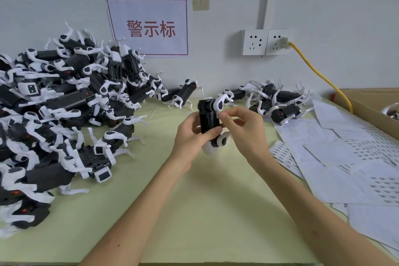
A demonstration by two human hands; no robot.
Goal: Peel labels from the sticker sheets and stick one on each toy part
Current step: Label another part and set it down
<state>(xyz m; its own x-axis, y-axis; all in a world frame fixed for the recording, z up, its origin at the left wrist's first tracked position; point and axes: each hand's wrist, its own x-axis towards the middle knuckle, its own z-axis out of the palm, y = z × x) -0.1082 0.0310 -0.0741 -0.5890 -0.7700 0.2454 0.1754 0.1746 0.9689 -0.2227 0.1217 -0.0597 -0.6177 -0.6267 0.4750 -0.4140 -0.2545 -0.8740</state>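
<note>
I hold one black-and-white toy part [208,121] upright above the middle of the table. My left hand [192,136] grips its black body from the left, thumb across the lower front. My right hand [244,127] pinches a small white label [218,114] against the body's right edge, just under the white leg joint. A sticker sheet [282,155] with rows of small printed labels lies right of my right wrist. More sticker sheets [367,157] overlap farther right.
A large heap of toy parts [64,103] fills the table's left side. A smaller group of toy parts [274,101] lies at the back right. A cardboard box [367,101] and a yellow cable [319,73] sit at the far right; the green table [205,201] extends toward me.
</note>
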